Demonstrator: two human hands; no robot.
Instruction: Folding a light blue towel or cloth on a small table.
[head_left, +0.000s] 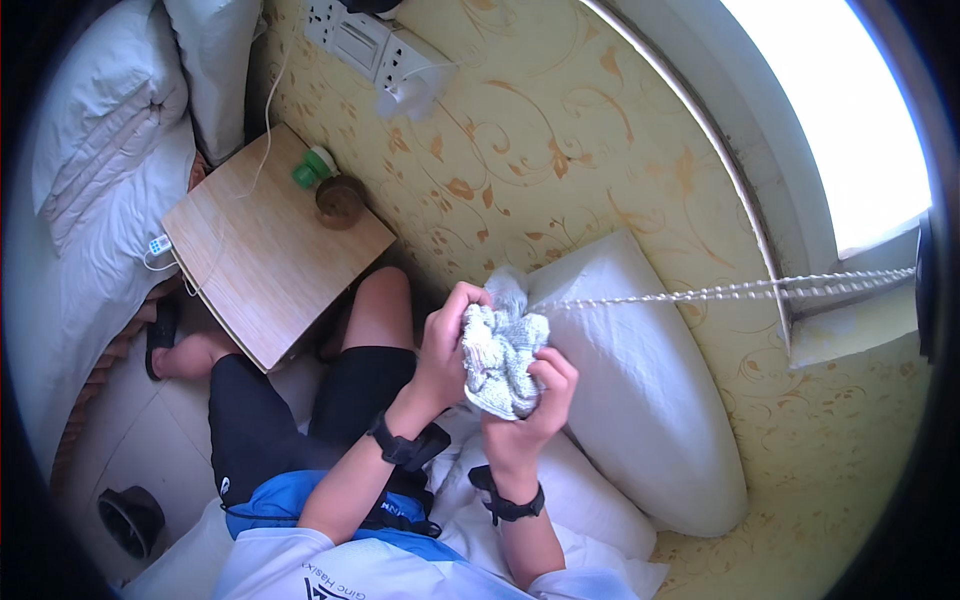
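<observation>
A bunched pale grey-and-white knitted cloth item (504, 360), perhaps a glove or sock, is held up between both hands. My left hand (444, 341) grips its left side, with the thumb and fingers at its upper edge. On the other side my right hand (544, 394) holds the lower right part, its fingers curled over the fabric. Parts of both hands' fingers are hidden by the cloth. White pillows (630, 390) lie behind and to the right. Each wrist wears a black strap.
A wooden-topped small table (277, 247) carries a green-and-white container (311, 169) and a brown round vessel (341, 202). White bedding (112, 135) is at left, a black bin (131, 521) on the floor. Twisted cords (720, 291) stretch towards the window.
</observation>
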